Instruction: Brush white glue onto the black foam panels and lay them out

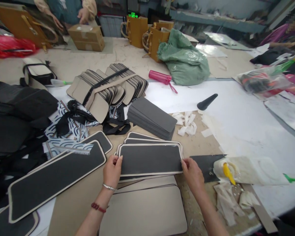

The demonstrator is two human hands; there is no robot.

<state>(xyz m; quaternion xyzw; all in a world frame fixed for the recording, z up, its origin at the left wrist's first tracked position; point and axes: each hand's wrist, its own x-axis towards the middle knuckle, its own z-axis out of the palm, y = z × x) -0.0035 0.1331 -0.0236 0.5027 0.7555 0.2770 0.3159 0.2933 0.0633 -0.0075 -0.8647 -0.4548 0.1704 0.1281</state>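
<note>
Between my two hands is a dark grey panel (151, 159) with a pale rim and rounded corners. My left hand (113, 168) pinches its left edge, thumb on top. At the right edge, my right hand (192, 170) grips it the same way. Similar rimmed panels (147, 135) lie just behind it. Closer to me are larger beige panels (144, 209), partly under the held one. A stack of plain grey boards (153, 116) sits beyond the rimmed panels. Longer dark panels with pale rims (57, 178) lie to the left.
Strapped beige pieces (108, 88) stand behind, near a pink bottle (159, 77) and a green sack (184, 59). On the right lies a whitish container (250, 170) with a yellow-handled tool (228, 173). Black fabric (17, 114) is heaped left. Across the table, a person's hands (83, 15) are above a carton (86, 37).
</note>
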